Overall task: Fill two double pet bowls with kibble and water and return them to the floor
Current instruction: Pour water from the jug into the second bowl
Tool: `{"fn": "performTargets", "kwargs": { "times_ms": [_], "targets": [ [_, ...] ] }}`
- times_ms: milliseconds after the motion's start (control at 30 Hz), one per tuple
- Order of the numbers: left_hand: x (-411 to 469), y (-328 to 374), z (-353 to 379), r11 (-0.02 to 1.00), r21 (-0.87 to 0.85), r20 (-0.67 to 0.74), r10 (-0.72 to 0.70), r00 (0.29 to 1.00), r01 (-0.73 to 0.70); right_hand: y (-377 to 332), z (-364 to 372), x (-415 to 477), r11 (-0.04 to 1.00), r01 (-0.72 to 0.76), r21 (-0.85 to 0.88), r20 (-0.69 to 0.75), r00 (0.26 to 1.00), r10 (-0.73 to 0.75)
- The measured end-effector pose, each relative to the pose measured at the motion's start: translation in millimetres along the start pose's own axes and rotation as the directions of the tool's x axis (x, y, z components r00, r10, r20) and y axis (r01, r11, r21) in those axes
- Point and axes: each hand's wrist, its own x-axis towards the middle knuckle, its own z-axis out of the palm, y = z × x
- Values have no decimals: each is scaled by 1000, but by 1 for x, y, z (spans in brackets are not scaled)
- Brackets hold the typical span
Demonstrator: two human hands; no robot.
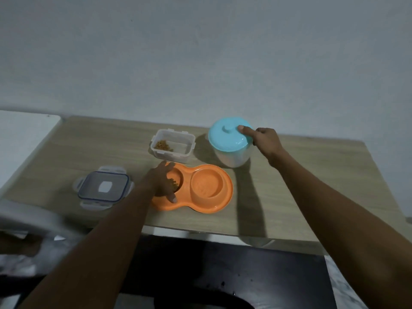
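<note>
An orange double pet bowl [208,188] lies on the wooden table. My left hand [163,181] rests over its left cup, fingers spread, with kibble [175,185] showing under the palm. The right cup looks empty. Behind the bowl stands a clear square container [172,147], lid off, holding a little kibble in its left corner. To the right is a white jug with a light blue lid [229,136]. My right hand [264,141] grips the jug at its right side, thumb pressing on the lid.
The container's clear lid [103,186] with a blue seal lies on the table [301,186] to the left. A white surface [24,134] adjoins the table's left end. A dark stool or seat [223,275] is below the table's front edge.
</note>
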Motion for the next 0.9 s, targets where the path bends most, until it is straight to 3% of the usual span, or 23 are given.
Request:
{"fn": "performTargets", "kwargs": {
  "times_ms": [167,267,400,467,567,700,800,900],
  "targets": [
    [-4,-3,0,995,94,4,19,1000,-19,17,20,0,967,-49,250,-65,996,67],
    [-3,-3,2,997,81,-1,21,1000,-21,18,30,-1,974,-30,223,-134,989,61],
    [-3,-10,4,997,22,13,77,997,-78,28,41,-19,957,13,291,-348,933,93],
    [-6,-16,7,993,8,-16,119,993,-119,47,51,-37,967,-43,253,-427,891,151],
    [-11,-32,14,971,-163,-138,155,978,-177,75,73,-68,976,-194,104,-385,896,219],
    [-18,-55,33,922,-357,-340,20,940,-148,105,102,-103,963,-242,-116,-305,932,197],
    [-23,-51,38,931,-327,-474,-11,880,-164,112,116,-116,970,-207,-124,-359,921,151],
    [-22,-43,37,936,-340,-491,-94,866,-91,106,121,-124,970,-226,-95,-359,916,178]
  ]
}}
